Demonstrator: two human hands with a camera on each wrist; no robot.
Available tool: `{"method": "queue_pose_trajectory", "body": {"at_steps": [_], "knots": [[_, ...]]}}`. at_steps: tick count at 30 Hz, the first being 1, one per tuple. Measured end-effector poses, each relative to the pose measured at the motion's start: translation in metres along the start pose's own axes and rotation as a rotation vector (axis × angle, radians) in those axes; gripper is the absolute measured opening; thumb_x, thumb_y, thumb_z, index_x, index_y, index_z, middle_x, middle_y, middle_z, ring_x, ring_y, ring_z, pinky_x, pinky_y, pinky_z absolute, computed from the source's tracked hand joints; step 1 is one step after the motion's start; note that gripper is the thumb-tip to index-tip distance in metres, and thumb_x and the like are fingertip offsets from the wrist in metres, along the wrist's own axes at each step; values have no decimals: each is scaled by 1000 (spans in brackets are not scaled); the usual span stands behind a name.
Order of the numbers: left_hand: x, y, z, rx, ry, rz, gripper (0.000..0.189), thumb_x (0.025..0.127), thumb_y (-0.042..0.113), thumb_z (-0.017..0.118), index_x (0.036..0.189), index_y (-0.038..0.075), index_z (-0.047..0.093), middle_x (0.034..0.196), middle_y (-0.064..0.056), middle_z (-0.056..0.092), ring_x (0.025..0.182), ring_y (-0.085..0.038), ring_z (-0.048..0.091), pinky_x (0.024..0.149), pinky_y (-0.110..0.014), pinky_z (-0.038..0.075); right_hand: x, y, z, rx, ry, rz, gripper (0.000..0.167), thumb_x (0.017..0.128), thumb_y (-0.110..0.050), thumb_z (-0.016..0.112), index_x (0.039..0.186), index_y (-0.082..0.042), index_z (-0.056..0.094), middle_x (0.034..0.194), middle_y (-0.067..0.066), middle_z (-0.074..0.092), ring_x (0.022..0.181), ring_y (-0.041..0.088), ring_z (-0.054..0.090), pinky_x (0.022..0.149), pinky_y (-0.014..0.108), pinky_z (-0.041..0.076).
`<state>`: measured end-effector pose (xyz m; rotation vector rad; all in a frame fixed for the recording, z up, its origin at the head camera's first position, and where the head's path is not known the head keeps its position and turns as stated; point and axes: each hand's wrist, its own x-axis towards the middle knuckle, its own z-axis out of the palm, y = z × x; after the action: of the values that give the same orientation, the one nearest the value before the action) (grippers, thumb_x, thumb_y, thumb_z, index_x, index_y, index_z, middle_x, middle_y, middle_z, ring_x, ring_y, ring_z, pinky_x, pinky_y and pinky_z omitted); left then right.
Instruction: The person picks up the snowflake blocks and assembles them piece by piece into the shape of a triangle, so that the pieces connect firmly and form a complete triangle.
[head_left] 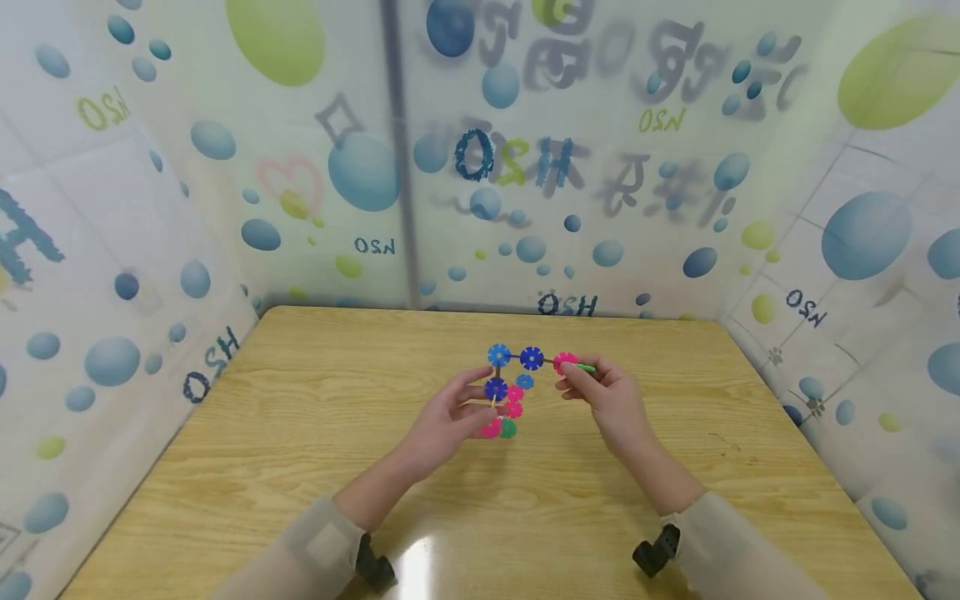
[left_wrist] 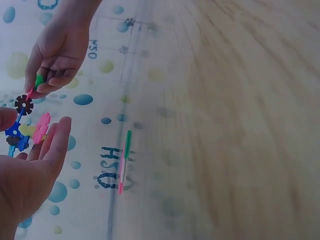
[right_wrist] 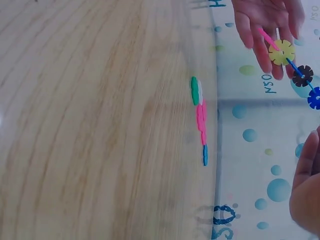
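A chain of slotted plastic building discs (head_left: 532, 358), in blue, pink and other colours, spans the two hands above the table. My left hand (head_left: 450, 419) holds its left end, thumb in front and fingers behind; in the left wrist view a pink disc (left_wrist: 41, 128) lies by its fingers. A yellow disc (right_wrist: 281, 52) stands against that hand in the right wrist view. My right hand (head_left: 611, 404) pinches the pink disc (head_left: 566, 362) at the other end, with a green disc (head_left: 585, 367) seen edge-on beside it.
Loose discs lie on the wooden table (head_left: 300, 375) below the chain: a light blue disc (head_left: 525, 381), pink discs (head_left: 514, 408) and a green disc (head_left: 508, 428). A patterned curtain (head_left: 480, 275) borders the far edge, with similar sheets at both sides.
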<state>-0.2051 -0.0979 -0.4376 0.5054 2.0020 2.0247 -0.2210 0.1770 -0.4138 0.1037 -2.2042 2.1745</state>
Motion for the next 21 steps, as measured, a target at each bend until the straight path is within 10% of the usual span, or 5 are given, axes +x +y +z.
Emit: {"method": "queue_pose_trajectory", "body": {"at_steps": [9, 21], "knots": [[-1, -3, -2, -92, -10, -28, 49, 103, 0, 71, 149, -4, 53, 146, -34, 58, 105, -21, 78, 92, -46, 68, 2, -2, 0, 36, 24, 7, 35, 109, -25, 72, 131, 2, 69, 95, -9, 81, 88, 10, 78, 88, 27, 66], [-1, -1, -2, -54, 15, -82, 29, 102, 7, 77, 127, -2, 65, 111, -9, 80, 103, -35, 81, 91, -44, 68, 4, -2, 2, 73, -9, -40, 25, 110, -23, 71, 126, -4, 71, 98, -8, 81, 91, 10, 78, 86, 29, 67]]}}
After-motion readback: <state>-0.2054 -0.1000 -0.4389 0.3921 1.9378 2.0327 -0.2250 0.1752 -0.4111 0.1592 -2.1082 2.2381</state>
